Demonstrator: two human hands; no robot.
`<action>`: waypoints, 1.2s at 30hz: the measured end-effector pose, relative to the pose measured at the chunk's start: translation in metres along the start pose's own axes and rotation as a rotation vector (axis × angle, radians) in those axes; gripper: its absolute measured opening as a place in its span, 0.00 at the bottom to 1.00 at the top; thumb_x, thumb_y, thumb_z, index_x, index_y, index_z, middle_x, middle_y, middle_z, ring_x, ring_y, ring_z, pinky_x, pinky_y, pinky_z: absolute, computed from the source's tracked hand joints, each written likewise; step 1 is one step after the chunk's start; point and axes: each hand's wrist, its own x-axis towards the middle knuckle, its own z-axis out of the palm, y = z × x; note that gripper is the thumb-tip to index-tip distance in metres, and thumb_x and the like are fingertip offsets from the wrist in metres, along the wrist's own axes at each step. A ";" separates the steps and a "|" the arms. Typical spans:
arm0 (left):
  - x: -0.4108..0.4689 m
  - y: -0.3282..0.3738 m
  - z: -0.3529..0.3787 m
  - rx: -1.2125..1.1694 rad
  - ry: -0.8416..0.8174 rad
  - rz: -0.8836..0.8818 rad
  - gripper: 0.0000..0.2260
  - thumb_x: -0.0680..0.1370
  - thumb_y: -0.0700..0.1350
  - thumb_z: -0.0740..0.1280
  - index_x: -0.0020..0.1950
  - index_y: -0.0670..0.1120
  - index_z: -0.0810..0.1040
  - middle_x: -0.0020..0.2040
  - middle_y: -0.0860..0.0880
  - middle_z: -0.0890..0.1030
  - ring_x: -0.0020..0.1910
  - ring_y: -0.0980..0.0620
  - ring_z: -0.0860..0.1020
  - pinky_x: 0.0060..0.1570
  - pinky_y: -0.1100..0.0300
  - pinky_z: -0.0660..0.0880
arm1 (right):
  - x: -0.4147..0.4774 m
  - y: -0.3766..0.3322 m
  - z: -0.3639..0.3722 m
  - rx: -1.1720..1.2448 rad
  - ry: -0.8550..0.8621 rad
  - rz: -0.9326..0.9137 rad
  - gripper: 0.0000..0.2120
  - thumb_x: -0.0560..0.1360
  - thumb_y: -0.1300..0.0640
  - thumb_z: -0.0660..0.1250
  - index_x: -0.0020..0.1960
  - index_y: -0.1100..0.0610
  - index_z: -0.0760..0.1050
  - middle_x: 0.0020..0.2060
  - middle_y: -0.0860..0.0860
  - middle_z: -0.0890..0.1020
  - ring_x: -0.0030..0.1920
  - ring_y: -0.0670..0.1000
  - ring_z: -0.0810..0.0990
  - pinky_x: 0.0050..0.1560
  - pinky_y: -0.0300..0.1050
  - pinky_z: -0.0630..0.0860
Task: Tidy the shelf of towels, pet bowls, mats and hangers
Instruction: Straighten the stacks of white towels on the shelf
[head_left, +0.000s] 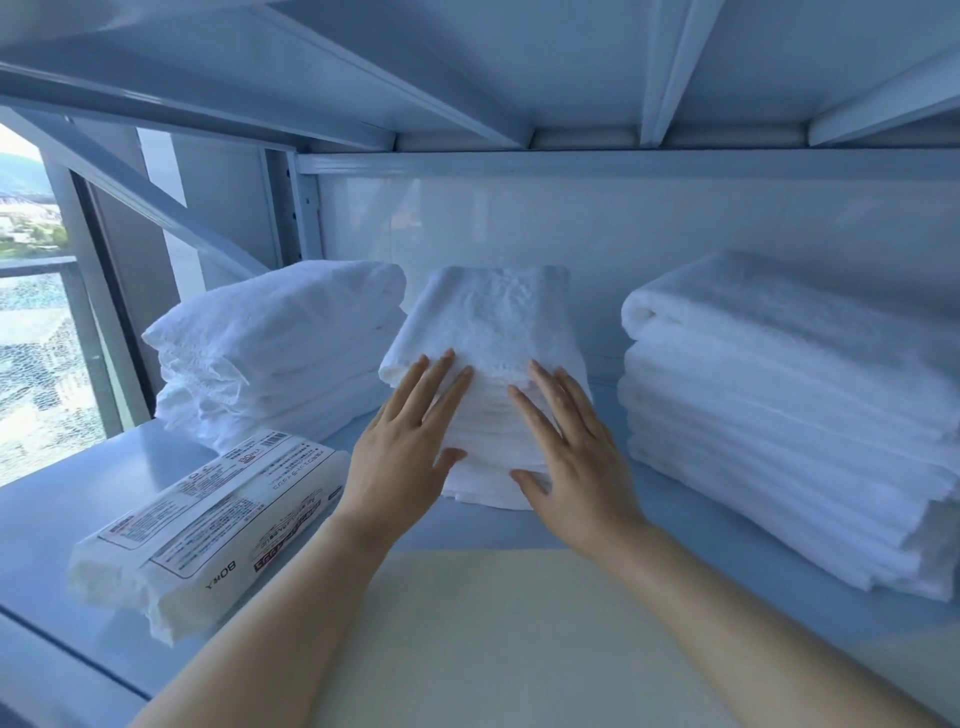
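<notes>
On a pale blue-white metal shelf (78, 499), three stacks of folded white towels stand in a row against the back panel (571, 218). The middle towel stack (493, 322) is the narrowest, and both hands are on its front face. The left hand (400, 447) lies flat with its fingers straight and slightly spread, the fingertips reaching the fold of the top towel and the thumb against the lower layers. The right hand (576, 457) mirrors it just beside, palm against the folded edges, fingers straight and fanned, thumb low near the bottom towel. Neither hand curls round or pinches anything. The left towel stack (280, 332) is looser and crinkled, leaning a little, and close to the middle one. The right towel stack (779, 405) is the widest and stands a little apart from the middle one. In front of the left stack lies a plastic-wrapped pack of white cloths (208, 525), set at an angle. Its printed label faces up and reads upside down from here. A barcode (272, 441) shows at its far end and "80" followed by characters at the near end, while the finer print is too small to read. A flat cream mat (493, 623) lies on the shelf under both forearms. A window (31, 312) shows at the left, and the underside of the upper shelf (467, 62) spans the top.
</notes>
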 end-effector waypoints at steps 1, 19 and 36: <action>0.000 0.002 0.001 0.009 0.009 -0.013 0.36 0.69 0.42 0.75 0.74 0.50 0.63 0.75 0.52 0.60 0.74 0.48 0.60 0.57 0.56 0.73 | 0.000 0.000 0.000 0.008 -0.004 -0.003 0.39 0.68 0.58 0.74 0.74 0.54 0.60 0.75 0.49 0.54 0.74 0.55 0.56 0.66 0.52 0.67; 0.019 0.041 -0.007 -0.115 -0.020 -0.079 0.36 0.68 0.36 0.66 0.75 0.48 0.57 0.76 0.51 0.58 0.75 0.52 0.52 0.73 0.51 0.54 | 0.009 0.019 -0.056 0.007 0.058 -0.058 0.30 0.72 0.57 0.70 0.71 0.57 0.65 0.72 0.54 0.64 0.72 0.55 0.63 0.64 0.50 0.69; 0.067 0.238 0.014 -0.382 0.039 0.271 0.30 0.71 0.46 0.69 0.72 0.49 0.64 0.71 0.51 0.66 0.68 0.52 0.64 0.55 0.64 0.64 | -0.081 0.133 -0.184 -0.234 0.120 0.179 0.29 0.71 0.54 0.71 0.69 0.60 0.67 0.69 0.56 0.68 0.70 0.56 0.66 0.66 0.50 0.68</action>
